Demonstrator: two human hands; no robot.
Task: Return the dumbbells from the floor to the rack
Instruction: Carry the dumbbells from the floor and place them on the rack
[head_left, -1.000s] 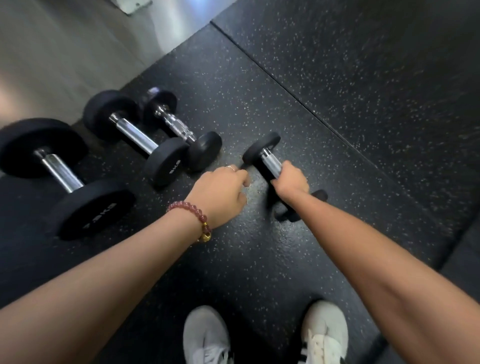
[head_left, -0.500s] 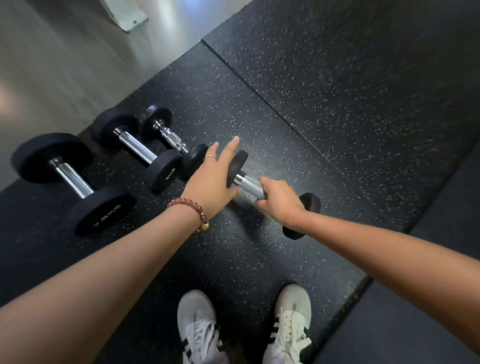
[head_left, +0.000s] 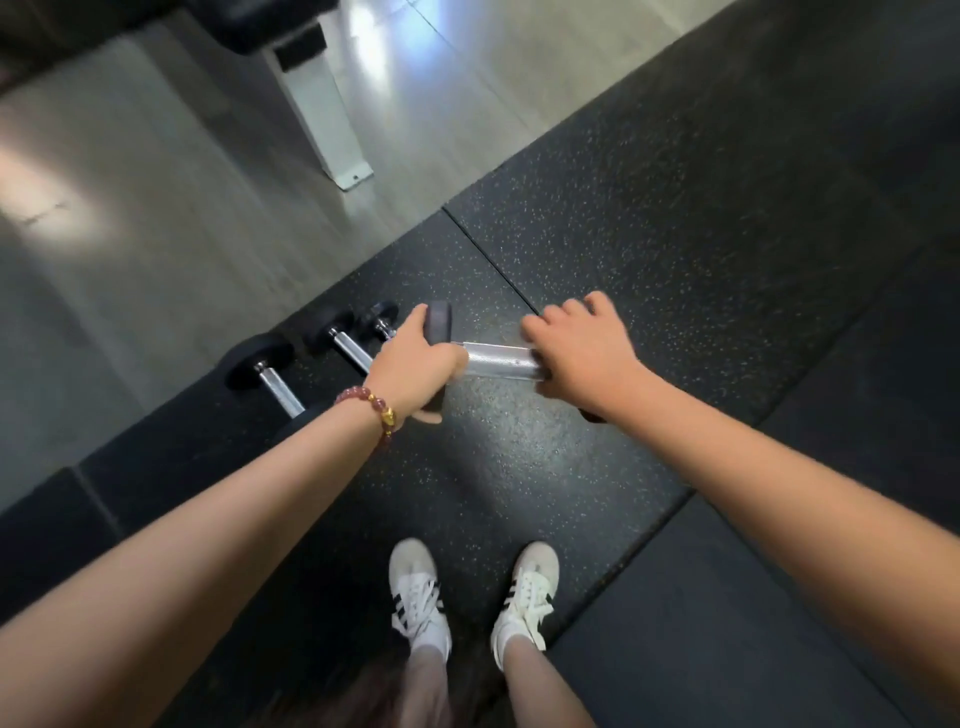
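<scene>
Above the black rubber mat (head_left: 675, 208), a small dumbbell (head_left: 501, 358) hangs level and clear of it, held at both ends. The left hand (head_left: 415, 364) has its grip curled round the left head. The right hand (head_left: 582, 353) has its grip wrapped over the bar's right end. Three more dumbbells (head_left: 350, 351) lie along the mat's left edge.

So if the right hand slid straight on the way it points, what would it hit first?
Most likely the left hand, which holds the other end of the same dumbbell; only the bare handle lies between them. The floor dumbbells beyond look lower, though depth is unclear.
</scene>
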